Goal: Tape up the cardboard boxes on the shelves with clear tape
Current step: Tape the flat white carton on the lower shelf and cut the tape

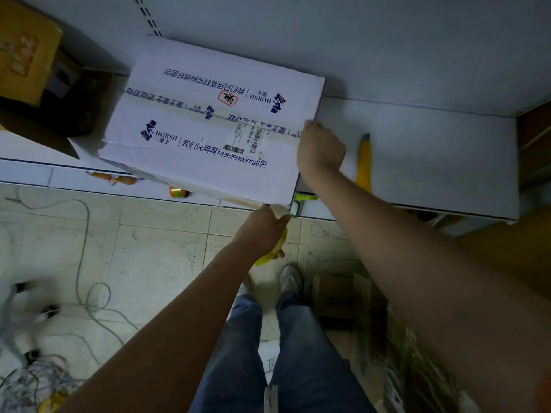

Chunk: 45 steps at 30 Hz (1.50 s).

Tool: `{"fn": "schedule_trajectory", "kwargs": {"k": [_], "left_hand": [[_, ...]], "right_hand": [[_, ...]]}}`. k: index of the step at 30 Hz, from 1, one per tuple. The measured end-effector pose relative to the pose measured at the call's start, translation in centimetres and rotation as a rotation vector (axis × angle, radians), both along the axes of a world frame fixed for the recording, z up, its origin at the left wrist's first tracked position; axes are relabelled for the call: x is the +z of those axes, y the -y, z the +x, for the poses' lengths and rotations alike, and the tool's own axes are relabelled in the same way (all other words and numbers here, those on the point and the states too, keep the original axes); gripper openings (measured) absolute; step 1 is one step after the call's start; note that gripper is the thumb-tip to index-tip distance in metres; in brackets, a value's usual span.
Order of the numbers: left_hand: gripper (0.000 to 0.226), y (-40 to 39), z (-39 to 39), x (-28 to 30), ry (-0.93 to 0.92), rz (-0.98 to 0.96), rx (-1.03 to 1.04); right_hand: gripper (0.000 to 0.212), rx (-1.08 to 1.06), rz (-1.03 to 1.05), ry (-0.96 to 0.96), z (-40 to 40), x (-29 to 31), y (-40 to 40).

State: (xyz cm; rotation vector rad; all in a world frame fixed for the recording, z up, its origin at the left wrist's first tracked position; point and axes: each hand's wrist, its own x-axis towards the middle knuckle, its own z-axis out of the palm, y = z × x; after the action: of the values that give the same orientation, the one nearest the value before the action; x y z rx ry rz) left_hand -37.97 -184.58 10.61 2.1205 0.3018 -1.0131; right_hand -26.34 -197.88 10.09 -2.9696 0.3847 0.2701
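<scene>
Cables (86,296) trail in loose loops over the tiled floor (155,248) at the far left, and above them I see a brown cardboard box (24,52) sitting on the white shelf (432,156). Moving right, the white printed box (208,120) lies flat on that shelf, turned at an angle, its near corner jutting past the shelf edge; a strip of tape (214,116) runs along its top seam under a barcode label (249,140). Below that near edge my left hand (267,231) is curled around a yellow tape dispenser (272,253), its head pressed up against the box's near right corner. My right hand (320,150) sits at the box's right edge where the seam ends, fingers curled at the tape's end; I cannot tell whether they pinch it or only press it. Just beside that hand, a yellow utility knife (364,162) lies on the bare shelf. Brown cartons (343,296) stand on the floor lower right.
</scene>
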Motion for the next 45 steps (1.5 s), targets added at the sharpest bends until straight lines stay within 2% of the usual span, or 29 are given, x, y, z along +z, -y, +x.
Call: {"fn": "schedule_trajectory", "kwargs": {"k": [5, 10, 14, 15, 16, 18, 20, 22, 24, 27, 30, 33, 36, 39, 42, 45], "left_hand": [[0.034, 1.0, 1.0, -0.2, -0.052, -0.021, 0.074], [0.025, 1.4, 2.1, 0.4, -0.064, -0.039, 0.064], [0.033, 1.1, 2.2, 0.0, -0.067, -0.012, 0.038], [0.038, 1.1, 2.2, 0.0, -0.040, -0.004, 0.022], [0.043, 1.0, 2.2, 0.0, -0.017, -0.008, 0.020], [0.047, 1.1, 2.5, 0.0, 0.006, -0.052, 0.055], [0.046, 1.5, 3.1, -0.1, 0.007, -0.110, 0.107], [0.042, 2.1, 3.4, -0.3, 0.015, -0.142, 0.158], [0.033, 2.6, 3.6, -0.7, 0.024, -0.153, 0.204], [0.032, 3.0, 4.0, -1.4, 0.010, -0.186, 0.287], [0.029, 3.0, 3.9, -1.5, -0.021, -0.246, 0.337], [0.038, 2.6, 3.2, -1.2, -0.084, -0.326, 0.403], [0.050, 2.3, 2.8, -1.2, -0.101, -0.383, 0.478], [0.040, 2.8, 3.1, -1.0, -0.083, -0.435, 0.563], [0.039, 3.1, 3.1, -1.4, -0.088, -0.453, 0.546], [0.035, 2.4, 2.3, -2.0, -0.078, -0.382, 0.506]], "right_hand": [[0.036, 0.098, -0.031, -0.025, -4.1, -0.5, -1.1], [0.042, 0.251, -0.095, -0.147, -7.0, -0.2, -1.7], [0.025, 0.273, 0.020, -0.136, -8.2, -1.0, -1.2], [0.037, 0.273, 0.088, -0.114, -7.8, -1.1, -0.5], [0.051, 0.260, 0.174, -0.109, -7.5, -1.0, 0.3], [0.061, 0.218, 0.253, -0.082, -7.4, -1.2, 2.7], [0.054, 0.099, 0.209, 0.003, -7.4, -2.7, 6.0], [0.039, -0.062, 0.124, 0.043, -7.4, -5.0, 9.0], [0.049, -0.164, 0.070, -0.054, -7.1, -6.8, 10.9], [0.056, -0.182, 0.138, -0.123, -6.2, -9.1, 12.1], [0.043, -0.212, 0.238, -0.139, -5.0, -9.6, 11.7], [0.034, -0.349, 0.423, 0.044, -4.0, -7.5, 10.0], [0.034, -0.229, 0.568, 0.294, -2.7, -3.5, 5.5], [0.058, -0.057, 0.677, 0.265, -1.4, -1.5, 1.3], [0.066, 0.026, 0.559, 0.236, -1.0, -2.2, -0.2], [0.067, 0.084, 0.397, 0.254, -1.2, -2.4, -0.1]]}}
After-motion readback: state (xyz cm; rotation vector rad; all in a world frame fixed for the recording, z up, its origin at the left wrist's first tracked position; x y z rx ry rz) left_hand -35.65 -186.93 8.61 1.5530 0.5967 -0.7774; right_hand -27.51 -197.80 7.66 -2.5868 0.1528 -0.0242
